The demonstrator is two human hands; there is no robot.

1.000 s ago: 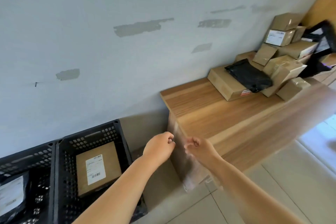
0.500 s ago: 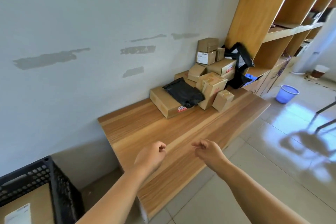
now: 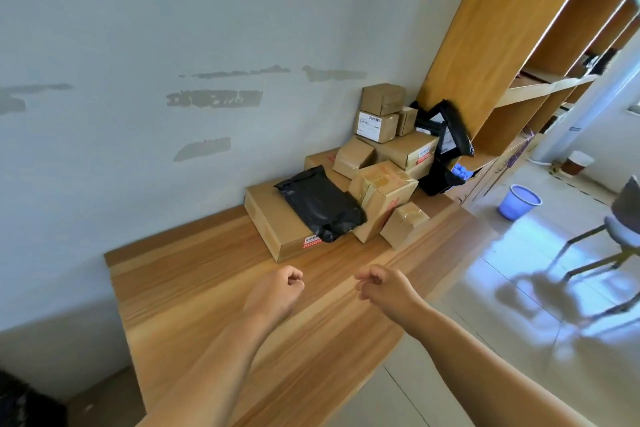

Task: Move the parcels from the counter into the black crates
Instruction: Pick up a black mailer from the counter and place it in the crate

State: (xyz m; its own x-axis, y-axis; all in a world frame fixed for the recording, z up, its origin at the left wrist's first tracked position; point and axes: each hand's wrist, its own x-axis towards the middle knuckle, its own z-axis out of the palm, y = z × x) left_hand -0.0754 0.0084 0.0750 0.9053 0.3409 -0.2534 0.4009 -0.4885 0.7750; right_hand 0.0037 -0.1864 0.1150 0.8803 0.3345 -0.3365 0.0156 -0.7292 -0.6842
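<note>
Head view shows both hands empty above the bare near end of the surface [image 3: 194, 291]. Left hand [image 3: 277, 291] is loosely curled, fingers folded in; right hand [image 3: 384, 288] is likewise half-closed. Neither touches anything.

Parcels sit heaped at the far end of the surface, against the wall and the wooden shelving [image 3: 485, 55]. Nearest is a long flat box [image 3: 270, 218], with a black mailer bag [image 3: 322, 201] lying on it. Beside these stand a taped box [image 3: 381, 198] and a small box [image 3: 403, 224], with more cartons stacked behind.

Judgement on handling: the long flat box looks stiff and probably the heaviest; grip both long sides with two hands, after lifting off the bag. The bag appears soft, light and slick; pinch it at one end. The small box should lift in one hand. The taped box leans on its neighbours and may shift when they go.

Surface is smooth wood laminate. A crate [image 3: 20, 406] shows only as a dark corner at lower left. Floor is glossy tile, with a blue bin [image 3: 517, 201] and a chair [image 3: 620, 225] at right.
</note>
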